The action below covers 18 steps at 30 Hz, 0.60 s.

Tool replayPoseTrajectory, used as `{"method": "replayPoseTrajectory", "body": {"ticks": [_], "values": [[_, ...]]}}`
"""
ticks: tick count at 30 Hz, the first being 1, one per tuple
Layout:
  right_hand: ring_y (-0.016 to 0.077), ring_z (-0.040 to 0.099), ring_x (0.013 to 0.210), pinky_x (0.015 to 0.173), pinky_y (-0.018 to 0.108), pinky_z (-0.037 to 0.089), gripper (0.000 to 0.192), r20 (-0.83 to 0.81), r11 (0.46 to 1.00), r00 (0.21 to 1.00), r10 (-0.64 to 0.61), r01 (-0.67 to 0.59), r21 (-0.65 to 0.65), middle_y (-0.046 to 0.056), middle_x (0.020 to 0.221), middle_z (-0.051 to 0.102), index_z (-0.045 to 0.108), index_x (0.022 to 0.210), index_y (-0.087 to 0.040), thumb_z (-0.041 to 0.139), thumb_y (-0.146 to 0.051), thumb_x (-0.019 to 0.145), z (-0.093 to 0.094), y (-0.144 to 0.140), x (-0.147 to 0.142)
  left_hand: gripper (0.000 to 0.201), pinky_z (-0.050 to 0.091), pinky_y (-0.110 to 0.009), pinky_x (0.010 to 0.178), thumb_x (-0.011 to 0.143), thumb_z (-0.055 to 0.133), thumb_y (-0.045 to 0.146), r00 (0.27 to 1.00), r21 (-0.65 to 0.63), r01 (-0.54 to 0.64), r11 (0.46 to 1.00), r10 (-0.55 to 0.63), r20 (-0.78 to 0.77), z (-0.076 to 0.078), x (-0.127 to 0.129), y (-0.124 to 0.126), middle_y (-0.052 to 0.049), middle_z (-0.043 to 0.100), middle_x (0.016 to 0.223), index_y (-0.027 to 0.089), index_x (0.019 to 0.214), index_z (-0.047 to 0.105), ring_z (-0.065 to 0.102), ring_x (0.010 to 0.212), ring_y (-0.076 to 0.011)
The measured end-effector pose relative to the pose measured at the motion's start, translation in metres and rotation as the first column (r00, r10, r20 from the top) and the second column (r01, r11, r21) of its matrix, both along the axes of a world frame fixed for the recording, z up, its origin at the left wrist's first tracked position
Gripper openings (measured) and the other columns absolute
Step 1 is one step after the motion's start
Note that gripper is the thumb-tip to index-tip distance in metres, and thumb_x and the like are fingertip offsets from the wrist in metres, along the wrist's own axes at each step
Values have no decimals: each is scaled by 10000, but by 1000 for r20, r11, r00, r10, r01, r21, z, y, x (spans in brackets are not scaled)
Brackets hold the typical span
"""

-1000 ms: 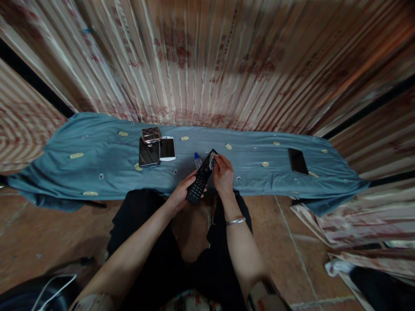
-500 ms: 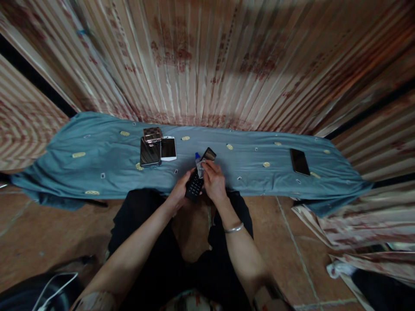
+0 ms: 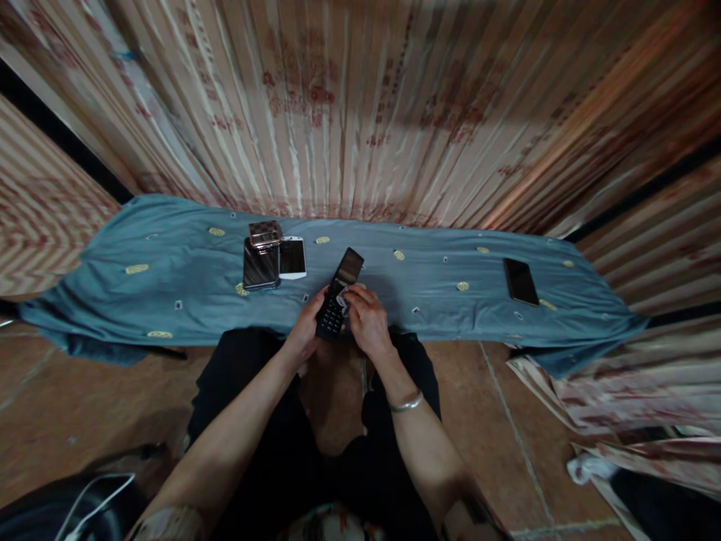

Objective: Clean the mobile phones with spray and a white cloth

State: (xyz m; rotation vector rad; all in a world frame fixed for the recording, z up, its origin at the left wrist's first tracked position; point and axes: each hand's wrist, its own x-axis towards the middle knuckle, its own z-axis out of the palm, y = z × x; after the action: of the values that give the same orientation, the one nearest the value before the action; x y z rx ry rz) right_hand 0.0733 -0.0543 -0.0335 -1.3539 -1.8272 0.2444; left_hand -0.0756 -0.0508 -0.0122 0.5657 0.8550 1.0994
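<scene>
Left hand [image 3: 306,324] curled round the side of an open flip phone [image 3: 331,321], right hand [image 3: 369,323] pinching a small pale wad [image 3: 342,299] between its fingertips, the person holds both together above the near edge of the cloth-covered counter [image 3: 431,315]. The phone slants between the two hands, its screen [image 3: 350,266] pointing away from the body and its keypad half nearer the knees. The wad sits against the upper keys, just below the hinge, so the step in hand looks like wiping the keypad. A further stroke would call for a firm left grip and light pressure from the right, with care not to strain the hinge. Hard to make out is what the wad is, tissue or cloth, since the right fingers cover most of it; the left fingers under the phone are hidden, as is the phone's back. To the left, a dark device [image 3: 260,267] lies beside a white phone [image 3: 293,258], partly covered by a brown checked item [image 3: 264,234] whose nature I cannot tell. Another dark phone [image 3: 521,282] lies well apart to the right. A white cable [image 3: 107,502] at lower left is cut off by the frame.
</scene>
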Motion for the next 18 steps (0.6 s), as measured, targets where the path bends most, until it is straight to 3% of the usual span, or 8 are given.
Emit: {"method": "replayPoseTrajectory", "body": {"ticks": [5, 13, 18], "values": [[250, 638, 1148, 1070, 446, 537, 414, -10, 1000, 1000, -2, 3, 8, 97, 1281, 708, 757, 1147, -217, 441, -85, 914, 0, -1, -1, 439, 587, -254, 574, 941, 622, 356, 1000, 12, 2, 1000, -2, 19, -4, -3, 2, -73, 759, 1079, 177, 1342, 627, 689, 704, -147], [245, 641, 1173, 1081, 438, 533, 430, -27, 999, 999, 38, -37, 16, 89, 1303, 700, 746, 1199, -223, 430, -107, 931, 3, -3, -5, 339, 587, -299, 838, 903, 658, 341, 996, 41, -77, 996, 78, -36, -15, 11, 2, -75, 780, 1028, 124, 1153, 732, 715, 1005, -229], [259, 646, 1159, 1082, 464, 527, 428, -16, 999, 999, 32, -32, 5, 112, 1292, 699, 746, 1198, -215, 431, -96, 935, 1, -2, -3, 420, 605, -303, 710, 921, 636, 364, 999, 17, -18, 1000, 19, -27, -10, 4, 3, -66, 765, 1092, 174, 1295, 673, 717, 866, -202]]}}
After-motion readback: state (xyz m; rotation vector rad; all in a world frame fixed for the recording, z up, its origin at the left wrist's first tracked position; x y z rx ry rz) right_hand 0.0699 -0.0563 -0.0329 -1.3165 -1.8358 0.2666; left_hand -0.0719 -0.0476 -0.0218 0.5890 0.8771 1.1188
